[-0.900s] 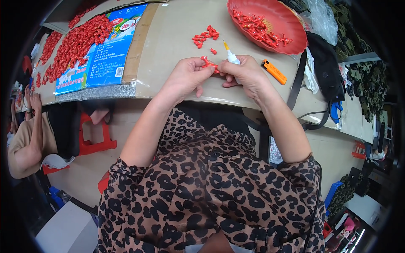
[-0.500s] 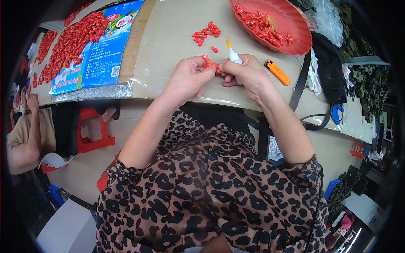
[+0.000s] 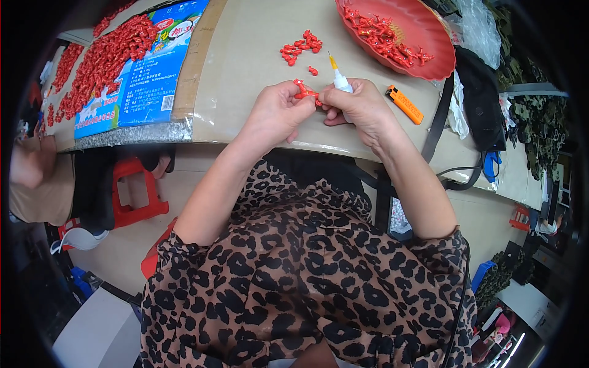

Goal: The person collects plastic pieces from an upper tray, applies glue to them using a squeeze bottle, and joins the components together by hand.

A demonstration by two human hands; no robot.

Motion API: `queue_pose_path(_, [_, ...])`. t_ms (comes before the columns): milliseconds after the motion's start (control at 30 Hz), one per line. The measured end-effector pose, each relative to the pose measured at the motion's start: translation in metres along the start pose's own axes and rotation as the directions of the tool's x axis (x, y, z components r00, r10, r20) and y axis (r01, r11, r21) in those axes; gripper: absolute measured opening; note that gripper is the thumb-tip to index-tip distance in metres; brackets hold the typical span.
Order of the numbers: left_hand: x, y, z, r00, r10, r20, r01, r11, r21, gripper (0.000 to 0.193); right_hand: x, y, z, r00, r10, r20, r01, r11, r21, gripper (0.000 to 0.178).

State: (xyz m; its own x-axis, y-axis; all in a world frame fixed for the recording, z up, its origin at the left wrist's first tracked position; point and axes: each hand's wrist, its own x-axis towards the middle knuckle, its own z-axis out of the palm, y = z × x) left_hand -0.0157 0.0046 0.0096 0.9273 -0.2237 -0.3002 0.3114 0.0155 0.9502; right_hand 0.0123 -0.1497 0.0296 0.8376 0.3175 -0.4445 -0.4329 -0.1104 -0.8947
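Together, the left hand point(image 3: 277, 113) and right hand point(image 3: 361, 105) pinch a small knobbly red piece point(image 3: 304, 92), the right also gripping a white nozzle-tipped bottle point(image 3: 340, 78).

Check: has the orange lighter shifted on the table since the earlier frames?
No. The orange lighter lies just below the red tray's rim, right of the right hand, as before.

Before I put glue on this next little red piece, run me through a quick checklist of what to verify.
1. Small red piece pinched in left hand: ok.
2. Glue bottle gripped in right hand, nozzle upward, not yet aimed at the piece: not ok.
3. Nozzle clear of dried glue: cannot tell.
4. Loose red pieces lying apart from both hands: ok.
5. Orange lighter beside right hand, not touching it: ok.
6. Red tray fully on the table: ok.
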Motion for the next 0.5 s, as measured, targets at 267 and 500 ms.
queue_pose_path(267, [-0.0027,0.0033,-0.0009,1.000,0.015,-0.014,-0.016,0.998,-0.061,0.014,-0.0023,-0.0007,-0.0014,1.000,0.000,0.009,-0.001,1.000,0.030,0.015])
queue_pose_path(500, [-0.0012,0.0020,-0.0029,1.000,0.005,0.028,-0.003,0.997,-0.071,0.013,-0.0022,-0.0007,-0.0025,1.000,0.004,0.029,-0.005,1.000,0.024,0.014])
